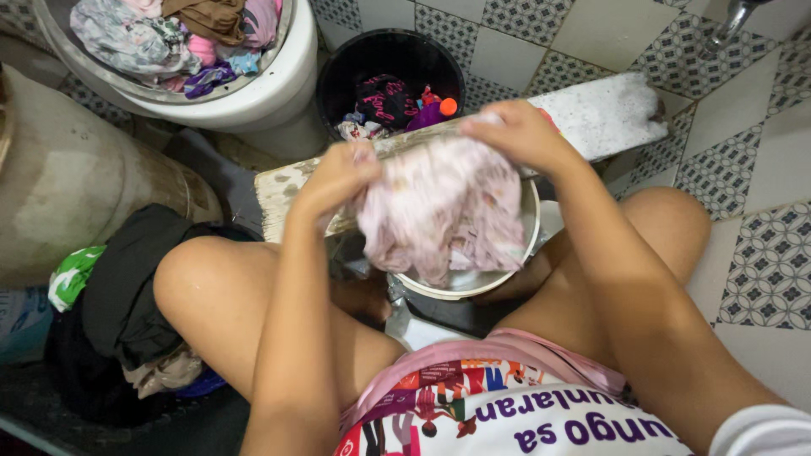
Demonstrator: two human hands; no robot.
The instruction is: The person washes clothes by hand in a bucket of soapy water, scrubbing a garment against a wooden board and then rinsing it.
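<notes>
My left hand [338,176] and my right hand [517,131] both grip a wet pink patterned garment [443,207] by its upper edge, holding it bunched over a white basin [469,283] between my knees. The cloth hangs down into the basin and hides most of its inside. Behind the garment lies a worn white wooden washboard [591,114], running from left to right across the floor.
A black bucket [389,76] with coloured items stands behind the board. A metal bowl [169,51] heaped with clothes sits at top left. Dark clothes [127,304] are piled by my left knee, beside a large beige container [76,186]. Patterned tiles [760,169] cover the right.
</notes>
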